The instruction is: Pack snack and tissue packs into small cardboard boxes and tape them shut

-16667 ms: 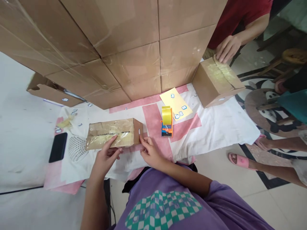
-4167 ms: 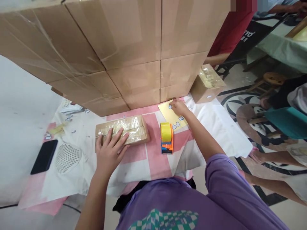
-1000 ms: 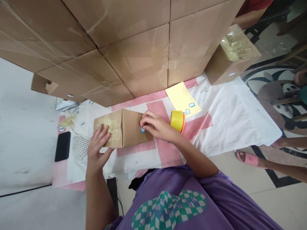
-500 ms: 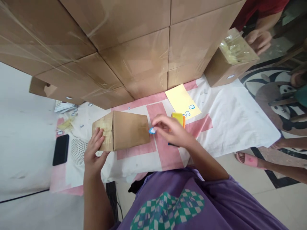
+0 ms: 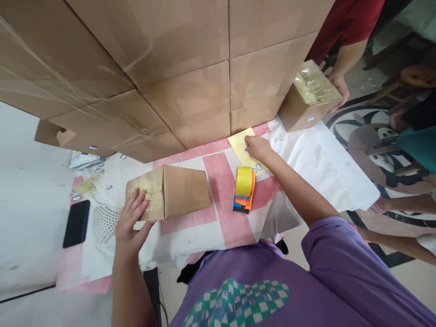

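Note:
My left hand (image 5: 131,222) lies on the taped left end of a small cardboard box (image 5: 185,190), its fingers stretched over the tape and its thumb along the near edge. To the right, my right hand (image 5: 258,148) is over a yellow sheet (image 5: 240,141). Its fingers are curled together, with the blue edge of a small white sticker (image 5: 247,150) showing at the fingertips. More blue-edged stickers (image 5: 258,167) lie on the sheet near my wrist. Between box and sheet stands an orange tape dispenser (image 5: 251,193) with a yellow roll of tape (image 5: 244,180).
Stacked cartons (image 5: 190,100) rise behind the table. A black phone (image 5: 76,224) lies at the left beside white mesh (image 5: 105,224). At the right, a person's hand (image 5: 339,88) touches an open carton (image 5: 298,106) holding clear-wrapped contents.
My right hand has moved right and away from me, from the box's right end to the yellow sheet, uncovering the tape dispenser. My left hand stays on the box. The other person's hand has shifted down the carton.

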### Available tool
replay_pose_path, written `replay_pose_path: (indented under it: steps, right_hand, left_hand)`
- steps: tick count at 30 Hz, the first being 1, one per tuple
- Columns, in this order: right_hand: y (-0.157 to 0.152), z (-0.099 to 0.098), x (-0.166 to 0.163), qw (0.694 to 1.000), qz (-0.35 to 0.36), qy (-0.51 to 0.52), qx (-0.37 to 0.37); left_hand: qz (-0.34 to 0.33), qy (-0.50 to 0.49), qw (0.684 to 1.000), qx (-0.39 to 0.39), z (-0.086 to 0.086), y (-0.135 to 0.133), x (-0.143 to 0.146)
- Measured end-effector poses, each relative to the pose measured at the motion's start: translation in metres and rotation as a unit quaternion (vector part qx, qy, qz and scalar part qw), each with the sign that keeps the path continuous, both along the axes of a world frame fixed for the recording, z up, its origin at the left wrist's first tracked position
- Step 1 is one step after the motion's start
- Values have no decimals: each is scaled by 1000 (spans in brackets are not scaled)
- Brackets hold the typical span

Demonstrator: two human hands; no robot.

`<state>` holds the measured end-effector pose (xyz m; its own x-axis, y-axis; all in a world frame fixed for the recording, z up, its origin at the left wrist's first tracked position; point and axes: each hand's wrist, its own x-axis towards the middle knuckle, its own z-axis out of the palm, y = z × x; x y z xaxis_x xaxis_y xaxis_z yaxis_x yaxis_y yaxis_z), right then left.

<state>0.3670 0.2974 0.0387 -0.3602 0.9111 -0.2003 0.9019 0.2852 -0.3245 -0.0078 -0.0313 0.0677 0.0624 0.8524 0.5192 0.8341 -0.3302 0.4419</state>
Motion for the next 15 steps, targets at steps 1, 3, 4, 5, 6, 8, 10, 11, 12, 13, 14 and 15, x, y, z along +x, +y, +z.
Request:
replay_pose_path:
  steps: [1, 3, 4, 5, 6, 8, 10, 11, 12, 13, 14, 15]
  right_hand:
    - [-1, 1, 0, 1000, -10, -10, 3]
    - [-3, 7, 2, 1000, -28, -11, 8]
    - [-6, 13, 4, 999, -33, 9, 15]
    - [-11, 20, 5, 998, -29, 49, 29]
    - [-19, 28, 5, 993, -9, 109, 50]
    - [-46, 49, -3, 960, 93, 250, 90]
    - [-84, 68, -25, 902, 249, 339, 92]
    - [-103, 75, -39, 879, 319, 345, 75]
    - [-121, 80, -56, 865, 364, 340, 60]
    - [-137, 82, -73, 856, 394, 331, 45]
    - [-150, 83, -89, 853, 409, 323, 33]
    - [-160, 82, -103, 852, 415, 318, 23]
  left_hand:
    - [1, -1, 1000, 0, 0, 0, 0]
    - [8, -8, 1000, -1, -1, -1, -1]
    - [11, -16, 1000, 0, -2, -2, -2]
    - [14, -27, 1000, 0, -3, -3, -3]
    - [17, -39, 999, 1, -4, -4, -4]
    - [20, -61, 998, 5, -7, -6, -7]
    - [17, -66, 998, 11, -8, -6, -8]
    - [14, -61, 998, 14, -9, -6, -8]
    - [9, -53, 998, 14, -8, -6, -8]
    - [5, -43, 999, 12, -7, -7, -7]
    - [2, -34, 999, 9, -6, -9, -7]
    - [0, -26, 1000, 5, -4, -12, -6]
